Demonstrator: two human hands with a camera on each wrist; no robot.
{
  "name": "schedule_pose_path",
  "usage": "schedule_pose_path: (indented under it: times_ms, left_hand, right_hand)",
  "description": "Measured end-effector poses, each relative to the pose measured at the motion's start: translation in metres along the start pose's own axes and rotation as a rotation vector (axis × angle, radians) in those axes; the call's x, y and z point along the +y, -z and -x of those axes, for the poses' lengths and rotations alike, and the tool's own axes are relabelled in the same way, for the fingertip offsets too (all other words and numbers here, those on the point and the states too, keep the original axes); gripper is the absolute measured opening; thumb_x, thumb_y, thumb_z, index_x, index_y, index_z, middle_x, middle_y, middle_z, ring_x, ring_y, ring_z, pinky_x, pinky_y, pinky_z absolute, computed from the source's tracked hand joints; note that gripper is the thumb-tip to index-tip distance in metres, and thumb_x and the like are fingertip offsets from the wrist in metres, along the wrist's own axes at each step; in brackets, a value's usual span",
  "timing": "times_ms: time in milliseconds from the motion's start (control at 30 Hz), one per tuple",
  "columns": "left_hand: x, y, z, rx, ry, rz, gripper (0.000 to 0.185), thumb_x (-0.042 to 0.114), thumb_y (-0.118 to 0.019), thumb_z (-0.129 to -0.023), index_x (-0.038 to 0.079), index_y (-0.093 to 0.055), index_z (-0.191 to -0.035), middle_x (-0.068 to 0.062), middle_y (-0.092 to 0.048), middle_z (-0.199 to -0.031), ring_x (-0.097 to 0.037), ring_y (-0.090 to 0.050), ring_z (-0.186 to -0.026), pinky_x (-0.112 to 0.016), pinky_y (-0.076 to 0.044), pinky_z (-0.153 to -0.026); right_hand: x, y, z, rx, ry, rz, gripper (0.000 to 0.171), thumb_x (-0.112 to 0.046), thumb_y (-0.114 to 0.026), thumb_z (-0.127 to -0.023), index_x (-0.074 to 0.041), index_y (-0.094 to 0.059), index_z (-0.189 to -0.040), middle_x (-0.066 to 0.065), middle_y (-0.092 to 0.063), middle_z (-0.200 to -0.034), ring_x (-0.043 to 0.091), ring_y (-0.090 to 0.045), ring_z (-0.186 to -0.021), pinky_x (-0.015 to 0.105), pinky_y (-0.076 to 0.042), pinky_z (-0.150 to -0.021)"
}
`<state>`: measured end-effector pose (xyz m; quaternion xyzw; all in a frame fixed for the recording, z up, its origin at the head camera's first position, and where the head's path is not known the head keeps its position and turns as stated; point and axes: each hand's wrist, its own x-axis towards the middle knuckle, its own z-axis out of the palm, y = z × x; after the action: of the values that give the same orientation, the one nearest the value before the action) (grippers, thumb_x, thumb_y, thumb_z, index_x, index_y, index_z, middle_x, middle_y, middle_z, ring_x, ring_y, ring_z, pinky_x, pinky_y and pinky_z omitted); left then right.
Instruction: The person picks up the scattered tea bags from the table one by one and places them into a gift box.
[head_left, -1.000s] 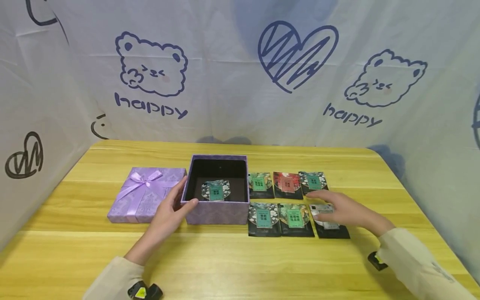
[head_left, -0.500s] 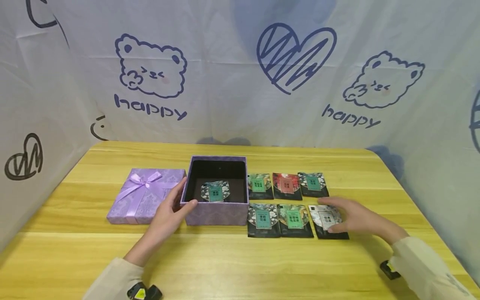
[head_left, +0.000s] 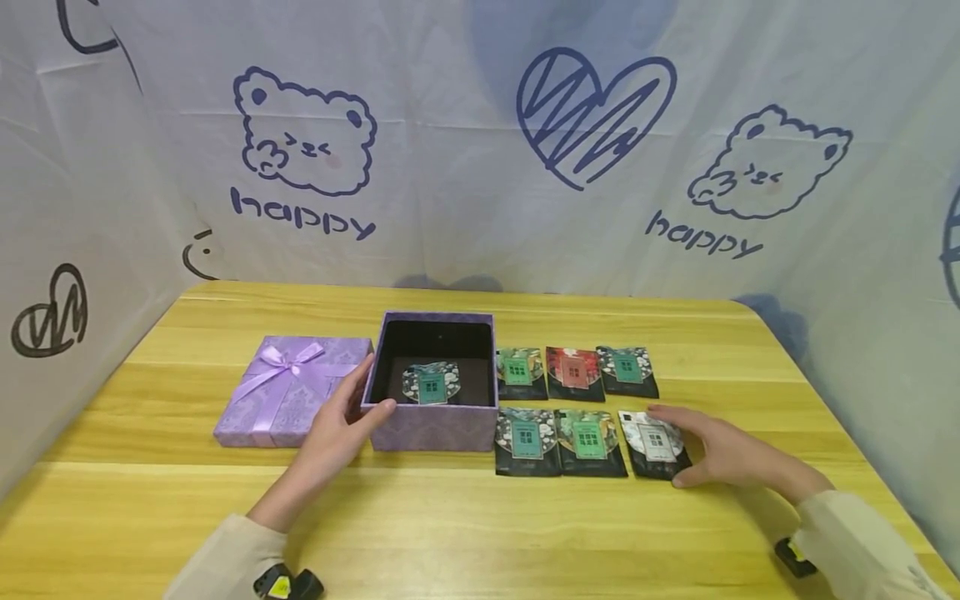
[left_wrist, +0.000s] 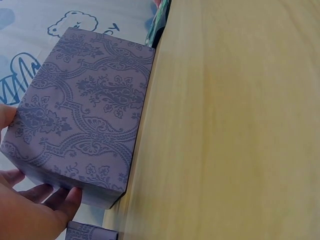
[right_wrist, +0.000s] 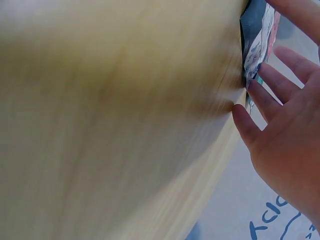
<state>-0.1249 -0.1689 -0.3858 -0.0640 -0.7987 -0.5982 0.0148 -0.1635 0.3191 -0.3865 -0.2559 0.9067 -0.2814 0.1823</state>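
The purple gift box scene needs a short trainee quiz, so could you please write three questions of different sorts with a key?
1. True or false: the open purple box already holds one packet.
2. How many packets lie on the table to the right of the box? A) four B) six C) eight
3. Fill in: the left hand holds the box's near-left corner, beside the lid with the ____ on top.

Key:
1. True.
2. B; the right hand rests at the grey packet, the rightmost of the near row.
3. Bow.
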Motion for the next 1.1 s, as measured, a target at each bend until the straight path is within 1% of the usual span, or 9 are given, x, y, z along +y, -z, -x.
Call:
schedule_pose_path:
  times_ms: [267, 433, 533, 733, 900, 1033, 1100]
  left_hand:
    - [0.000, 0.000, 0.000, -0.002, -0.004, 0.001, 0.070, 0.019, -0.060, -0.097, 0.008, -0.022, -0.154, -0.021, -0.028, -0.153, -0.036, -0.033, -0.137, -0.039, -0.031, -0.110]
    - [0.000, 0.001, 0.001, 0.004, -0.003, -0.003, 0.070, 0.018, -0.061, -0.097, 0.008, -0.022, -0.154, -0.021, -0.029, -0.153, -0.036, -0.034, -0.136, -0.040, -0.032, -0.109]
    - [0.000, 0.001, 0.001, 0.003, -0.001, -0.009, 0.070, 0.019, -0.061, -0.097, 0.008, -0.022, -0.154, -0.021, -0.029, -0.153, -0.036, -0.033, -0.137, -0.040, -0.032, -0.110]
    - [0.000, 0.000, 0.000, 0.003, 0.005, -0.013, 0.070, 0.020, -0.061, -0.097, 0.008, -0.022, -0.154, -0.022, -0.029, -0.153, -0.036, -0.032, -0.137, -0.042, -0.031, -0.110]
    - [0.000, 0.000, 0.001, 0.002, 0.007, -0.005, 0.070, 0.019, -0.061, -0.097, 0.007, -0.022, -0.154, -0.022, -0.030, -0.152, -0.036, -0.031, -0.137, -0.042, -0.030, -0.111]
    - [0.000, 0.000, 0.000, 0.004, 0.004, 0.005, 0.070, 0.018, -0.061, -0.097, 0.006, -0.023, -0.154, -0.022, -0.030, -0.152, -0.035, -0.031, -0.138, -0.040, -0.030, -0.111]
    - [0.000, 0.000, 0.000, 0.005, 0.002, 0.006, 0.070, 0.018, -0.061, -0.097, 0.006, -0.023, -0.154, -0.022, -0.030, -0.152, -0.035, -0.031, -0.138, -0.040, -0.030, -0.111]
  right_hand:
    - [0.001, -0.003, 0.001, 0.002, -0.012, -0.020, 0.095, -0.031, -0.083, -0.072, 0.003, -0.035, -0.146, 0.029, -0.030, -0.149, 0.054, -0.026, -0.132, 0.071, -0.025, -0.102]
    - [0.000, -0.004, 0.001, -0.013, -0.006, -0.030, 0.094, -0.033, -0.083, -0.073, 0.003, -0.035, -0.146, 0.031, -0.029, -0.149, 0.055, -0.026, -0.132, 0.072, -0.027, -0.100]
    - [0.001, -0.003, 0.001, -0.003, 0.007, -0.012, 0.093, -0.034, -0.082, -0.074, 0.004, -0.037, -0.145, 0.030, -0.031, -0.148, 0.054, -0.028, -0.131, 0.071, -0.028, -0.101]
    - [0.000, -0.004, 0.003, 0.024, 0.020, 0.063, 0.091, -0.037, -0.083, -0.073, 0.005, -0.042, -0.142, 0.030, -0.037, -0.144, 0.053, -0.033, -0.128, 0.069, -0.032, -0.100]
    - [-0.006, -0.003, 0.003, 0.064, -0.015, 0.095, 0.090, -0.038, -0.083, -0.073, 0.003, -0.043, -0.142, 0.033, -0.039, -0.140, 0.054, -0.035, -0.125, 0.071, -0.033, -0.096]
    - [-0.011, 0.000, 0.002, 0.109, -0.045, 0.124, 0.086, -0.040, -0.081, -0.076, 0.000, -0.044, -0.142, 0.035, -0.039, -0.138, 0.055, -0.038, -0.122, 0.072, -0.036, -0.093]
    - [-0.013, 0.001, 0.001, 0.118, -0.059, 0.133, 0.084, -0.041, -0.079, -0.078, -0.001, -0.043, -0.143, 0.035, -0.038, -0.138, 0.056, -0.038, -0.122, 0.072, -0.036, -0.092]
